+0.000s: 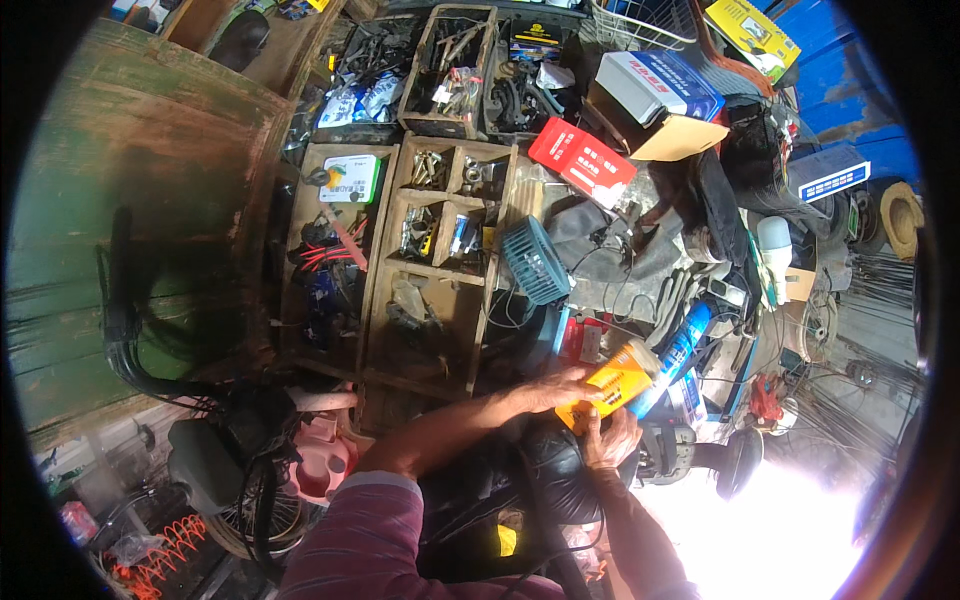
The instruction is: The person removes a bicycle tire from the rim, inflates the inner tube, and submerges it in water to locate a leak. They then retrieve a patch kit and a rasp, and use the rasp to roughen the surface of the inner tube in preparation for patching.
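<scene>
Fingers of the right hand grasp the yellow box at its lower end; the left hand touches its left side, grip unclear. Keep the box supported from both sides, clear of the blue can just beside it. Beyond lies a red box.

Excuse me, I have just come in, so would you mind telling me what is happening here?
A person has both hands on a yellow box: the left hand at its left side, the right hand at its lower end. A blue can shows just right of the box. Farther left sits a wooden tray with small parts in its compartments, and a red box lies beyond.
</scene>
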Available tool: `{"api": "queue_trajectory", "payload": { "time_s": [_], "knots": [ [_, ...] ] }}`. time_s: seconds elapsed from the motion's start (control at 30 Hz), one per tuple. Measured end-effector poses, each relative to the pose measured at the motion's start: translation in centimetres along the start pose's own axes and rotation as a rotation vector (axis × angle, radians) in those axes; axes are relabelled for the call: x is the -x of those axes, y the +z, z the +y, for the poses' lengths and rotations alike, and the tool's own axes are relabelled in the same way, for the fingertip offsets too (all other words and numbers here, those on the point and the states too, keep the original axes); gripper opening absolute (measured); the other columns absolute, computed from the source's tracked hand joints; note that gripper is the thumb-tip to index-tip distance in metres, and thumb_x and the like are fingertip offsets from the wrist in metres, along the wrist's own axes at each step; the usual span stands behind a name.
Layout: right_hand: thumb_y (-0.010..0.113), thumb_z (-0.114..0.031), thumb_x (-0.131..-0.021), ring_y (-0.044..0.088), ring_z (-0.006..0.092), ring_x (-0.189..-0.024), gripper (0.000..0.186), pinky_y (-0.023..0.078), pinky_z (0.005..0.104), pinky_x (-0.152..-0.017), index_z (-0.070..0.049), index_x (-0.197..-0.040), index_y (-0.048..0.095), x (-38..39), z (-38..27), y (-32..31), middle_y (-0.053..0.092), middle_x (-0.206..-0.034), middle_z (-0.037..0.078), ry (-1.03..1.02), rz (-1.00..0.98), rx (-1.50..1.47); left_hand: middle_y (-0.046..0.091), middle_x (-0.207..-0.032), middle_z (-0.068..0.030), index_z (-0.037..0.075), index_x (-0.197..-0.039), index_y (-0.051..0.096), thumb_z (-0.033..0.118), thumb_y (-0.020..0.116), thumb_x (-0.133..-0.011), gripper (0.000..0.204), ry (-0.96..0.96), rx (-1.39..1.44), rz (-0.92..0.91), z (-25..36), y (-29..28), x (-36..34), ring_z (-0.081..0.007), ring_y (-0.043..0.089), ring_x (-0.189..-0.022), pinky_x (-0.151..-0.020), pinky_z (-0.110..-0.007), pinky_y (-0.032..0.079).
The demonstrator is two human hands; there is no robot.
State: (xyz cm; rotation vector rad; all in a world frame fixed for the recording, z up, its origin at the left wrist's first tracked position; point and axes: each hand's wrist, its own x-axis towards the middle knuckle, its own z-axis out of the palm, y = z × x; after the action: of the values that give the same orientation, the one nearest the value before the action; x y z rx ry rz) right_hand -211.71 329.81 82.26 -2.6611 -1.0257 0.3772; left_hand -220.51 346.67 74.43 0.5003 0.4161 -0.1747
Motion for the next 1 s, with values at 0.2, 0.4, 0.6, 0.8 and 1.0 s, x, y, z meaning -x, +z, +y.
{"api": "queue_trajectory", "payload": {
  "time_s": [0.2,0.4,0.6,0.8,1.0],
  "knots": [
    [0.067,-0.058,-0.101,0.067,0.0368,-0.103,0.052,0.044,0.0506,-0.087,-0.008,-0.112,0.077,-0.6,0.3,0.0,0.075,-0.106,0.014,0.013,0.002,-0.045,0.069,-0.137,-0.0095,0.001,-0.151,0.059,0.026,0.079,-0.103,0.058,-0.063,-0.431,0.002,3.4,0.8,-1.0,-0.0178,0.064,-0.125,-0.105,-0.034,0.054],
    [0.069,-0.053,-0.101,0.066,0.0350,-0.102,0.045,0.043,0.0494,-0.089,-0.009,-0.108,0.078,-0.6,-0.8,-0.7,0.075,-0.109,0.012,0.004,0.049,-0.069,0.080,-0.099,-0.0115,0.005,-0.130,0.066,0.029,0.072,-0.106,0.035,0.285,-0.327,0.394,20.0,-8.7,3.0,-0.0189,0.079,-0.085,-0.075,-0.032,0.066],
    [0.067,-0.054,-0.101,0.064,0.0358,-0.098,0.046,0.042,0.0504,-0.088,-0.009,-0.106,0.077,-0.8,-0.9,-0.6,0.072,-0.101,0.012,-0.004,0.048,-0.068,0.074,-0.105,-0.0110,0.006,-0.126,0.063,0.025,0.071,-0.108,0.027,0.608,-0.338,1.188,34.7,-16.0,6.5,-0.0174,0.074,-0.074,-0.057,-0.028,0.059],
    [0.068,-0.051,-0.100,0.063,0.0354,-0.096,0.044,0.041,0.0500,-0.088,-0.009,-0.106,0.076,-1.2,-0.9,-0.5,0.071,-0.099,0.012,-0.022,0.024,-0.064,0.076,-0.109,-0.0146,0.005,-0.134,0.065,0.024,0.068,-0.109,0.031,0.558,-0.217,1.205,41.5,-24.8,5.3,-0.0232,0.079,-0.077,-0.063,-0.032,0.064],
    [0.065,-0.055,-0.099,0.067,0.0346,-0.094,0.049,0.043,0.0504,-0.085,-0.009,-0.110,0.075,-1.2,-0.9,-0.6,0.074,-0.102,0.011,-0.030,0.065,-0.049,0.079,-0.104,-0.0124,0.003,-0.131,0.067,0.022,0.074,-0.105,0.032,0.630,-0.348,1.264,41.7,-25.5,5.5,-0.0232,0.079,-0.085,-0.071,-0.032,0.064]
  ]
}}
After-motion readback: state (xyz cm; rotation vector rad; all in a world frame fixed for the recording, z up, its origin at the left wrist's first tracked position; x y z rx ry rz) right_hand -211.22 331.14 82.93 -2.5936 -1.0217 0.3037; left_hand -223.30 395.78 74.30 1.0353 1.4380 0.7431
